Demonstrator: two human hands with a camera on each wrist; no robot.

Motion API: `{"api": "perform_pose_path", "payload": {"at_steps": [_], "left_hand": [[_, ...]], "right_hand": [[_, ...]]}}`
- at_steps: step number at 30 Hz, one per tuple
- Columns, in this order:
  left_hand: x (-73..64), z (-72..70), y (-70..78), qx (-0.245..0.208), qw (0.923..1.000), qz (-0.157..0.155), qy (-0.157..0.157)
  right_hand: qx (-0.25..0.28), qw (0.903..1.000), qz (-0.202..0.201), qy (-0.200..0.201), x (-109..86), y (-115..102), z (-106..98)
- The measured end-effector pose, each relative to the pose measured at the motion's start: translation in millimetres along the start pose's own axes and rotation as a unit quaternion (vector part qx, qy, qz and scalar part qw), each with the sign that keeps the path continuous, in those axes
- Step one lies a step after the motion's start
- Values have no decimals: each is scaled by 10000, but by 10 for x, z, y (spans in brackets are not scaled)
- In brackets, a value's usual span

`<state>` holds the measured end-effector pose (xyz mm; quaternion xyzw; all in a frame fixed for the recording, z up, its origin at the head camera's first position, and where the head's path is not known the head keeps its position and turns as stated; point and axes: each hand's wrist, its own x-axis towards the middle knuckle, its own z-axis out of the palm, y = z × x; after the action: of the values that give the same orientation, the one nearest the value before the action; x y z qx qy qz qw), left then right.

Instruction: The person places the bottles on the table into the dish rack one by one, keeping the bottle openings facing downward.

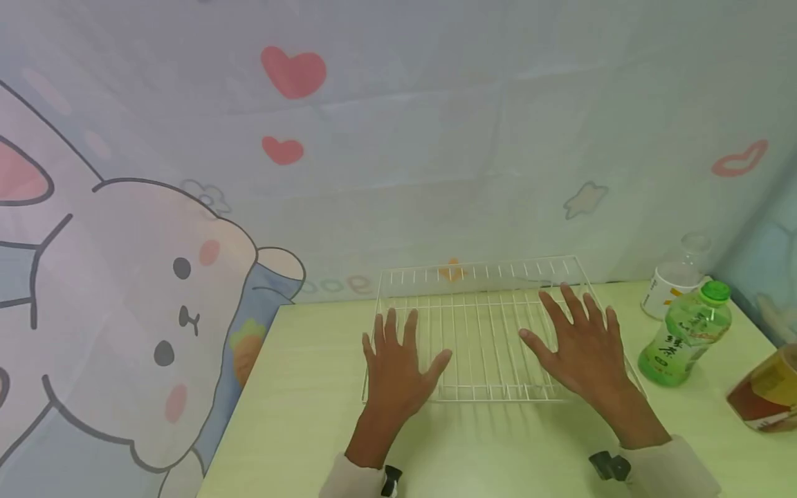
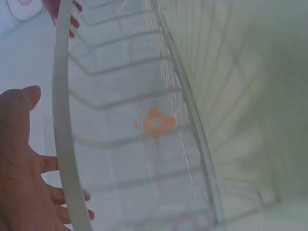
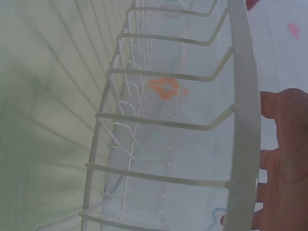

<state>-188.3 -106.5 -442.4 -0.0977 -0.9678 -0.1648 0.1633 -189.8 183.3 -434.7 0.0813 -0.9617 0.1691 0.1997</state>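
A white wire rack (image 1: 498,400) stands on the pale green table, a row of thin bars running across it. My left hand (image 1: 398,373) is over its left part, fingers spread and palm down. Over the right part is my right hand (image 1: 588,353), its fingers likewise straight and apart. From the left wrist view, the left hand (image 2: 19,159) lies along the outer side of the rack's thick front bar (image 2: 62,120), fingertips showing past it. In the right wrist view, the right hand (image 3: 291,159) is just beside that bar (image 3: 245,120). Neither hand curls round anything.
Right of the rack stand a green drink bottle (image 1: 681,339), a clear bottle with a white label (image 1: 669,290) and a brown-and-yellow container (image 1: 768,391). A printed cloth (image 1: 436,152) with hearts and a rabbit hangs behind the table (image 1: 299,373).
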Motion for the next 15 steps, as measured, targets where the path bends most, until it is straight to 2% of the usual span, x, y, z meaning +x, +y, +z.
{"api": "perform_pose_path", "payload": {"at_steps": [6,11,15], "left_hand": [[-271,-101,-369,-179,9984,-507,196],[-485,-97,-648,-115,9958,-904,-43],[-608,-55,-759,-173,9950,-953,-250]], "right_hand": [[59,10000,-7,15,-4,23,22],[122,9999,-11,71,1,37,16],[222,9996,50,136,-2,33,16]]}}
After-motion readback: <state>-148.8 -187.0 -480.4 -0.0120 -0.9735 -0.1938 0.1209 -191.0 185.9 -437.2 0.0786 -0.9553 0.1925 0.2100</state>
